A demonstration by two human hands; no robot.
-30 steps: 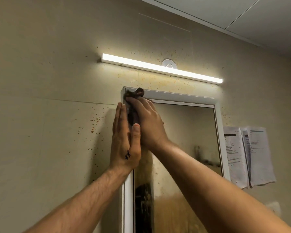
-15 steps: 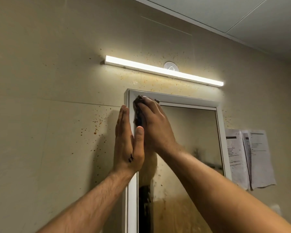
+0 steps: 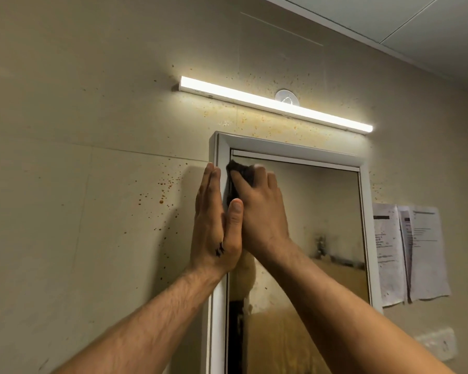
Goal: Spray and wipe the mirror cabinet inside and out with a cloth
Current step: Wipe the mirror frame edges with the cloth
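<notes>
The white-framed mirror cabinet (image 3: 289, 149) hangs on the beige wall, its mirror door (image 3: 322, 211) streaked and smeared. My right hand (image 3: 260, 209) presses a dark cloth (image 3: 239, 171) against the glass at the door's top left corner, fingers bent over the cloth. My left hand (image 3: 214, 225) lies flat with straight fingers along the cabinet's left frame edge, thumb up against the front. Most of the cloth is hidden under my right hand.
A lit tube lamp (image 3: 276, 103) runs above the cabinet. Brown splatter spots (image 3: 162, 193) dot the wall on the left. Two paper sheets (image 3: 408, 252) hang on the wall to the right. A white socket (image 3: 438, 344) sits low on the right.
My right hand has slid the cloth down from the cabinet's top frame onto the upper left of the mirror glass. My left hand has stayed on the left frame edge.
</notes>
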